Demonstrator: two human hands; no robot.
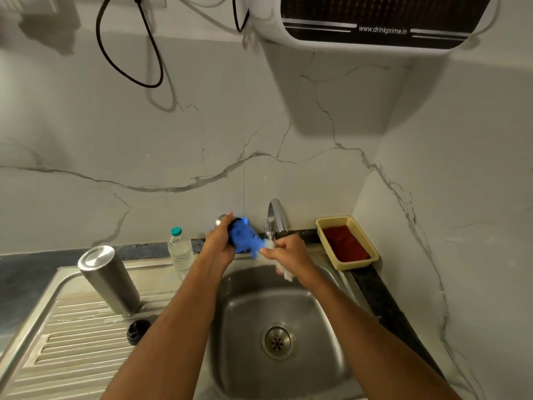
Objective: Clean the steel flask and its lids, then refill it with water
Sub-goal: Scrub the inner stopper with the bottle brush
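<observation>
My left hand point(218, 246) grips the round steel lid point(227, 226) mid-frame, right hand point(288, 254) pinches the blue-and-white bristle brush point(250, 241); wet fingers could drop the lid into the steel sink point(326, 319)

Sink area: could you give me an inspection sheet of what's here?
Surface: steel sink with ribbed drainboard.
Job's things: flask upside down on drainboard; black lid beside it; steel lid being scrubbed with blue-and-white brush.
Clutter: plastic bottle; yellow basket.
Hands: left hand holds steel lid; right hand grips brush.
Cables: black cable on wall.
Surroundings: tap; purifier.
</observation>
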